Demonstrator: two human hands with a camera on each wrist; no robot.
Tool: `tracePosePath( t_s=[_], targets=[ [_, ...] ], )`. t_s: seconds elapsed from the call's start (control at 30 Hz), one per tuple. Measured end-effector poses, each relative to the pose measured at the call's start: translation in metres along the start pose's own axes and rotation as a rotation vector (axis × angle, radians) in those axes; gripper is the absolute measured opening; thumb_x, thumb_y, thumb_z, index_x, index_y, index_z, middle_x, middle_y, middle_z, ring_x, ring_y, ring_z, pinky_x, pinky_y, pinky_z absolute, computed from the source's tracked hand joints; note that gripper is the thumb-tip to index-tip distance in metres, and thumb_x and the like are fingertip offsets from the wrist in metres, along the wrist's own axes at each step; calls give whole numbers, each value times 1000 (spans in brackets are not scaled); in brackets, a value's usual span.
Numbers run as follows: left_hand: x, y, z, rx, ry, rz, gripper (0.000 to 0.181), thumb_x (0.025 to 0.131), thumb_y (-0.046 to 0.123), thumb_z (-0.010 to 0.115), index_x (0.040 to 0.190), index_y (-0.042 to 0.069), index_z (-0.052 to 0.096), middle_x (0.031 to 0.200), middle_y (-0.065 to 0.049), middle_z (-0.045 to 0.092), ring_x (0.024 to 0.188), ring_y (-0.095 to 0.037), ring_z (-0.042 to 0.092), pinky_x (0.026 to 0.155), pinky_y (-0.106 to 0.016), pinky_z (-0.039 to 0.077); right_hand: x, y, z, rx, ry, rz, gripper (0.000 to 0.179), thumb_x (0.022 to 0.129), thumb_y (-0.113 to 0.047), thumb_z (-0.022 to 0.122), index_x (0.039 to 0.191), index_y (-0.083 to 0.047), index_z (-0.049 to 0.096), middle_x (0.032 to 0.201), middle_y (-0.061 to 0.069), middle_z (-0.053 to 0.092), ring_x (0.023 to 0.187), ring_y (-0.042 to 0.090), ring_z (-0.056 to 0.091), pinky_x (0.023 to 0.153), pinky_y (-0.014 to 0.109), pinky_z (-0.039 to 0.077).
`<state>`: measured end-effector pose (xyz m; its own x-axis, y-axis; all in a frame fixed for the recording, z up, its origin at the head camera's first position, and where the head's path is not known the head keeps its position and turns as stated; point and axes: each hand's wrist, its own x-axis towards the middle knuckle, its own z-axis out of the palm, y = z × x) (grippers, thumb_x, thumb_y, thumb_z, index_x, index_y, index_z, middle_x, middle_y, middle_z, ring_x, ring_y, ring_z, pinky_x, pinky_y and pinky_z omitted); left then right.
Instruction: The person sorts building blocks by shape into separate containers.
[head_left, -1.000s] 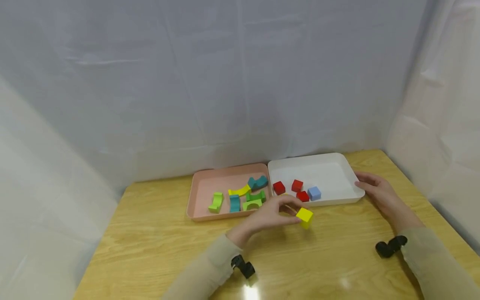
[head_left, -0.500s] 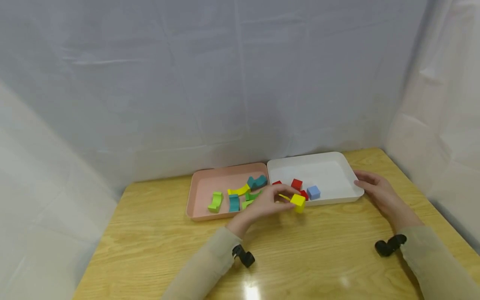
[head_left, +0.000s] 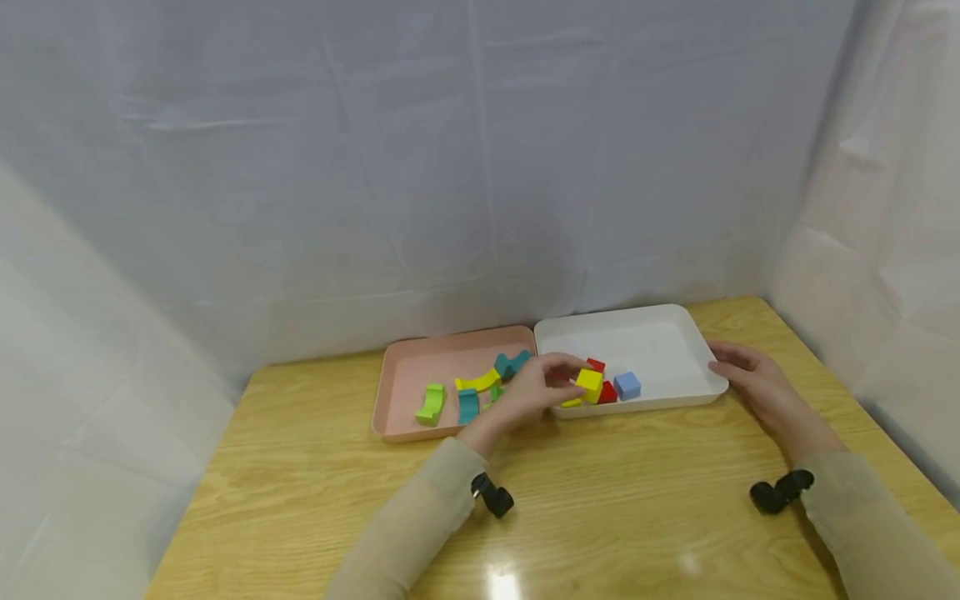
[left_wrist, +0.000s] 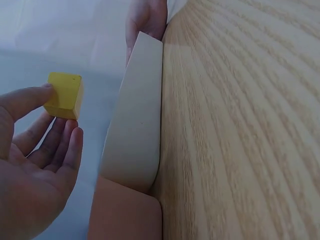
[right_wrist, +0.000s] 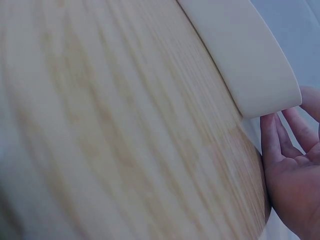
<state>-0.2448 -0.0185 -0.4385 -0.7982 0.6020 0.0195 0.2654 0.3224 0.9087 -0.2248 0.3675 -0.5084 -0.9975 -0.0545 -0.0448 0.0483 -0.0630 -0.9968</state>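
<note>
Between thumb and fingertips, my left hand (head_left: pixel 531 390) pinches a yellow cube block (head_left: pixel 589 385), held above the near left part of the white tray (head_left: pixel 660 342). The left wrist view shows the yellow block (left_wrist: pixel 64 95) clear of the tray wall (left_wrist: pixel 135 110). Under and beside the hand lie red blocks (head_left: pixel 607 392), partly hidden, and another yellow piece (head_left: pixel 572 403). A light blue cube (head_left: pixel 627 385) sits to their right. My right hand (head_left: pixel 759 390) touches the white tray's right end with its fingers fairly straight; in the right wrist view, fingertips (right_wrist: pixel 270 125) meet the outer wall.
A pink tray (head_left: pixel 420 358) adjoins the white one on the left. It holds several curved blocks, among them a lime one (head_left: pixel 431 405), a yellow one (head_left: pixel 478 382) and a teal one (head_left: pixel 468 406). Wooden table (head_left: pixel 600 508) lies in front; a pale curtain (head_left: pixel 450 167) hangs behind.
My left hand has moved away from me and slightly left with the yellow block, from in front of the white tray to over it. My right hand stays at the tray's end.
</note>
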Motion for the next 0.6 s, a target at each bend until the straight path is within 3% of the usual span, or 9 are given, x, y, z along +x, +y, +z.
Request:
tracePosePath(
  t_s=[0.2, 0.47, 0.6],
  targets=[
    [6, -2, -2, -18, 51, -27, 36, 101, 15, 74, 136, 9, 71, 137, -11, 70, 116, -24, 67, 96, -26, 60, 0, 2, 0, 14, -1, -7, 33, 105, -3, 64, 128, -26, 71, 112, -26, 72, 103, -10, 65, 86, 6, 53],
    [13, -3, -4, -53, 116, -132, 37, 101, 13, 74, 138, 12, 70, 136, -11, 68, 117, -28, 66, 95, -30, 62, -1, 1, 0, 10, -3, -8, 33, 105, -3, 64, 129, -25, 71, 112, -26, 72, 102, -11, 65, 86, 5, 53],
    [21, -4, -3, 7, 186, -148, 37, 99, 10, 76, 136, 8, 71, 134, -14, 70, 121, -32, 68, 102, -37, 62, -2, 0, 0, -3, -3, -10, 32, 105, -4, 64, 128, -25, 71, 112, -27, 71, 102, -11, 64, 86, 5, 53]
  ],
)
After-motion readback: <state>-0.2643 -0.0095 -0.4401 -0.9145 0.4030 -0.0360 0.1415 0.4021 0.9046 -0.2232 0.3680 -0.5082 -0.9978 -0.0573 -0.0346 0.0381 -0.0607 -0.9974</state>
